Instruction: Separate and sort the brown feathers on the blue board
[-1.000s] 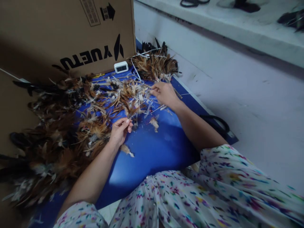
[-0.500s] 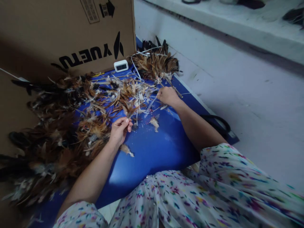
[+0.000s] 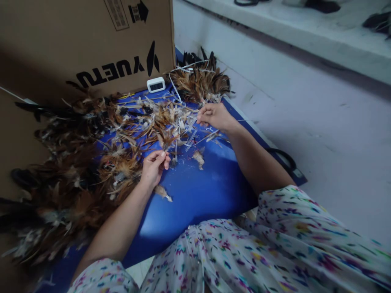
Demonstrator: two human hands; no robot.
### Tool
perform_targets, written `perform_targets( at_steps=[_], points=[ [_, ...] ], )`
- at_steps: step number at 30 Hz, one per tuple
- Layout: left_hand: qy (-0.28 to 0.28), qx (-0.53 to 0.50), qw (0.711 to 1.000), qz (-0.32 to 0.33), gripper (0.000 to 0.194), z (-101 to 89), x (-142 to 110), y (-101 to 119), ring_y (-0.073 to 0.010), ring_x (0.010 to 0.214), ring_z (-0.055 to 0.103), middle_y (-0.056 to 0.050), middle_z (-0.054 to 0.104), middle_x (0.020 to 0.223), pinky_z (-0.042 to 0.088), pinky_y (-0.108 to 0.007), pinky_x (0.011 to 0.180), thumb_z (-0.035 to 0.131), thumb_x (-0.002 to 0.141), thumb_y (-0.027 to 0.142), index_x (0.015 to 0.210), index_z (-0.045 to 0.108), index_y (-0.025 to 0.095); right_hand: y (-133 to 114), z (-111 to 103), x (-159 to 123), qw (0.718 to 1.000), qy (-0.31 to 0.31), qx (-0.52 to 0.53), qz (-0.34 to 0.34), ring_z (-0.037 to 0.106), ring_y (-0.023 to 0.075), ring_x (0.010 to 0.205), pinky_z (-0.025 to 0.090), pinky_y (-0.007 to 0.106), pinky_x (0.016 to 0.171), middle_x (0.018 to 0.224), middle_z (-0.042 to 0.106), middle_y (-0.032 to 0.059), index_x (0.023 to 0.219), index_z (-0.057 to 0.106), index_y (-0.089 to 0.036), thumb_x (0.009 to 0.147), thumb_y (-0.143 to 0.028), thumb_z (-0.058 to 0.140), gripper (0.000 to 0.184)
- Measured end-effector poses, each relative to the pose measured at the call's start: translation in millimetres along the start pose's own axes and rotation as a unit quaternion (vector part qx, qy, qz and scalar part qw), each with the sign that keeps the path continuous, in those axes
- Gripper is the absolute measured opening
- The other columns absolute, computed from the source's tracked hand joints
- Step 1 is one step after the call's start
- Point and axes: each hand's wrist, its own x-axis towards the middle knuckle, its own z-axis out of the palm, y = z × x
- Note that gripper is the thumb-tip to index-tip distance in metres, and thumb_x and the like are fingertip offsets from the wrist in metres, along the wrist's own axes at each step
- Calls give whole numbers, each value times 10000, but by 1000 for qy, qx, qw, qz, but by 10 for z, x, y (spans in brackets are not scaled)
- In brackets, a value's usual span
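Note:
My left hand is closed in a pinch on the base of a small tuft of brown feathers above the blue table. Farther back and to the right, my right hand has its thumb and fingers pressed together. Whatever they grip is too small to make out. Thin clear strips lie just in front of that hand. Loose brown, black and white feathers spread between and behind both hands. Two small fluffy feathers, one pale and one tan, rest apart on the blue surface.
A big heap of feathers covers the left side. A cardboard box stands behind it. At its foot sits a small white digital clock. A dense feather bundle with a white cord lies near the wall on the right.
My right hand has risen slightly off the table, and its fingers now point left in a pinch. My left hand stays in place with the feather tuft.

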Motion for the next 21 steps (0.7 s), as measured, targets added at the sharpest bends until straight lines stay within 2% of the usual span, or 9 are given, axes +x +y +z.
perform_targets(
  at_steps=[6, 11, 21],
  points=[
    [0, -2, 1000, 2, 289, 1, -4, 1, -58, 431, 498, 0, 629, 592, 395, -188, 421, 826, 620, 349, 719, 657, 135, -224, 19, -104, 998, -23, 63, 13, 584, 116, 522, 477, 240, 514, 567, 627, -5, 721, 605, -161, 650, -79, 741, 173],
    [-4, 3, 1000, 3, 292, -12, 4, -11, -58, 434, 499, 1, 625, 591, 394, -188, 424, 819, 632, 354, 727, 654, 133, -271, -1, -136, 997, -47, 66, -17, 578, 98, 504, 493, 234, 537, 574, 624, -24, 833, 638, -141, 636, -63, 749, 239],
    [-10, -4, 1000, 6, 266, -21, 7, -19, -58, 435, 507, -1, 638, 599, 385, -182, 427, 815, 639, 339, 732, 668, 138, -251, 12, -127, 995, -61, 41, -67, 622, 122, 552, 505, 221, 491, 614, 658, 34, 770, 675, -128, 728, -281, 754, 176]
  ],
)
